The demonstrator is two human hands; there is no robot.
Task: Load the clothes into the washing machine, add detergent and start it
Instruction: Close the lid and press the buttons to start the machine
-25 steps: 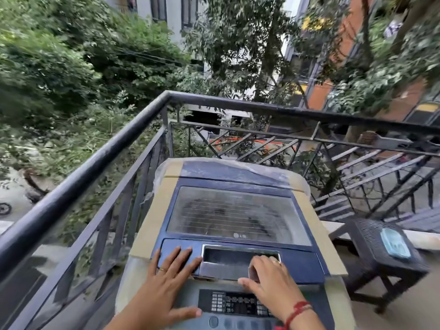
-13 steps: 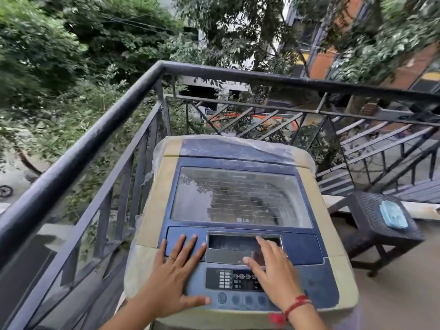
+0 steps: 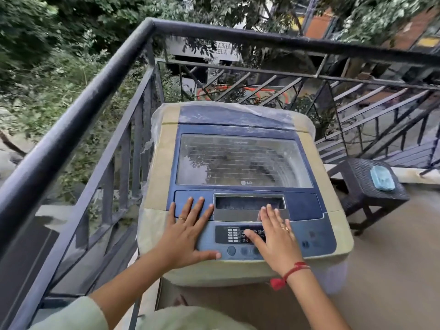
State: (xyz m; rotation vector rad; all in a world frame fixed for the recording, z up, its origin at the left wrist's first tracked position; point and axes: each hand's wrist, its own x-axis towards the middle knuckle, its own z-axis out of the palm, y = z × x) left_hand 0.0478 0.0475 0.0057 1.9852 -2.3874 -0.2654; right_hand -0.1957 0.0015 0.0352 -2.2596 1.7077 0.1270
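The railing (image 3: 71, 120) runs just beside the washing machine (image 3: 157, 186) on its left. The left hand (image 3: 184, 236) still lies flat, fingers spread, on the front corner of the closed lid (image 3: 242, 160). What lies under the glass cannot be made out. The right hand (image 3: 273, 236) no longer curls into the lid's handle; its fingers lie straight, thumb on the control panel (image 3: 232, 234). Further right is bare floor (image 3: 392, 270) and a stool (image 3: 357, 191) bearing a blue object (image 3: 382, 178).
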